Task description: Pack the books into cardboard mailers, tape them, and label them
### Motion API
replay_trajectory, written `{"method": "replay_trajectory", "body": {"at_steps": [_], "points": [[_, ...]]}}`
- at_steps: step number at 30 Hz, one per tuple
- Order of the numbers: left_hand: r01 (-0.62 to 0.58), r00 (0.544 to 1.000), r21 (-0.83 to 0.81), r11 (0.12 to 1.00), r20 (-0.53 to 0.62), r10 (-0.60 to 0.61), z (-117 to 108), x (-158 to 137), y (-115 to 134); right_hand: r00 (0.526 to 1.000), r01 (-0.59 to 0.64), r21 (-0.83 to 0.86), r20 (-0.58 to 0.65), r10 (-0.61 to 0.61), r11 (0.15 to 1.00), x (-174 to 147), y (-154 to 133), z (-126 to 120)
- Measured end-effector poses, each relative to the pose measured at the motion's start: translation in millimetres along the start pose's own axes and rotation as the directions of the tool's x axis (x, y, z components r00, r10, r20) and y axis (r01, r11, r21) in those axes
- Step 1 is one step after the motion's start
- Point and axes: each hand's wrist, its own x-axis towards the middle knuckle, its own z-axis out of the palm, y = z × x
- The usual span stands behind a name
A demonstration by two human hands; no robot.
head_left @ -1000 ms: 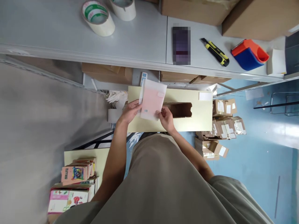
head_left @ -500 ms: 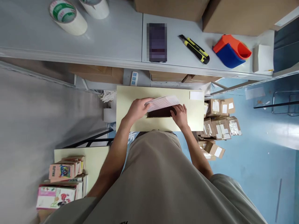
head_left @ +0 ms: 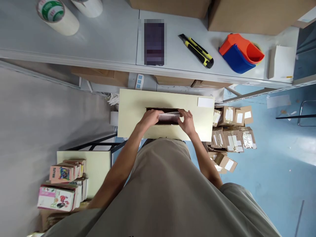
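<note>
A whitish, faintly striped piece of paper (head_left: 169, 117) is partly down inside a dark rectangular opening with brown edges (head_left: 162, 124) at the middle of the cream tabletop (head_left: 133, 112). Whether it is one sheet or several I cannot tell. My left hand (head_left: 149, 119) pinches the paper's left end, its fingertips over the opening. At the right end, my right hand (head_left: 187, 122) has thumb and fingers closed around the paper. The lower part of the paper is hidden in the opening.
A grey shelf (head_left: 108, 39) ahead holds tape rolls (head_left: 66, 24), a dark blurred-out rectangle (head_left: 154, 42), a utility knife (head_left: 196, 51), a red and blue holder (head_left: 240, 52) and cardboard boxes (head_left: 242, 16). Taped cartons (head_left: 232, 140) lie on the right; books (head_left: 56, 197) are stacked lower left.
The paper was tilted up above the opening and now sits lower, inside it. My right hand has closed on its right end. The view has shifted slightly.
</note>
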Motion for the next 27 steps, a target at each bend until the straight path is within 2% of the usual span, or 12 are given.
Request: {"method": "replay_trajectory", "body": {"at_steps": [4,8,13,19,23,27], "points": [[0.035,0.998,-0.061,0.998,0.055,-0.032,22,18,-6,1.0,0.01,0.016,0.004,-0.01,1.0,2,-1,-3],[0.094,0.992,-0.074,0.993,0.086,-0.088,34,27,-9,1.0,0.023,0.024,0.005,-0.024,0.999,3,-4,-5],[0.122,0.99,-0.047,0.991,0.075,-0.118,36,28,-10,0.999,0.041,0.051,0.01,-0.041,0.998,1,-9,-9],[0.175,0.975,0.0,0.985,0.14,-0.173,38,32,-6,0.999,0.048,0.062,-0.018,-0.047,0.997,1,-12,-11],[0.151,0.973,-0.003,0.989,0.176,-0.148,42,32,-4,0.998,0.041,0.044,-0.04,-0.039,0.998,-2,-13,-10],[0.127,0.979,-0.017,0.992,0.165,-0.122,47,27,-5,0.999,0.007,-0.012,-0.043,-0.007,1.0,-7,-18,-5]]}}
